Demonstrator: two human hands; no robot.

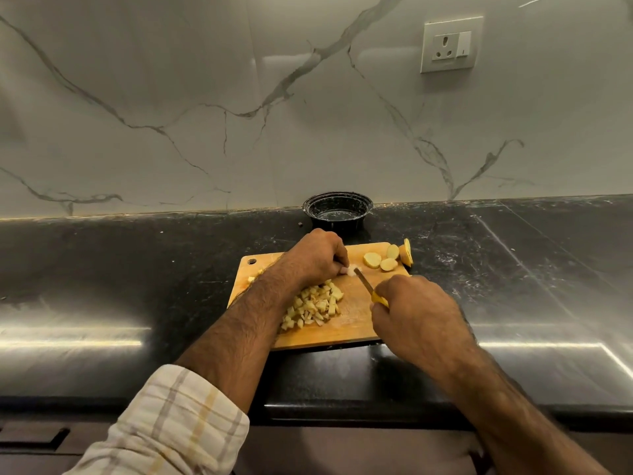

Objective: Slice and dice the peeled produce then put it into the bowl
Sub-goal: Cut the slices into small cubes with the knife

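Note:
A wooden cutting board (352, 325) lies on the black counter. My left hand (317, 257) curls its fingers over a small pale piece of potato (350, 270) near the board's middle. My right hand (419, 318) grips a yellow-handled knife (368, 286), whose blade tip touches that piece. A heap of diced potato (317, 305) sits on the board below my left wrist. Several round potato slices (385, 260) lie at the board's far right corner. A black bowl (337, 210) stands behind the board against the wall, with no potato visible in it.
The black stone counter (120, 269) stretches left and right of the board. A marble backsplash rises behind, with a wall socket (450, 44) at upper right. The counter's front edge runs under my forearms, with drawers below.

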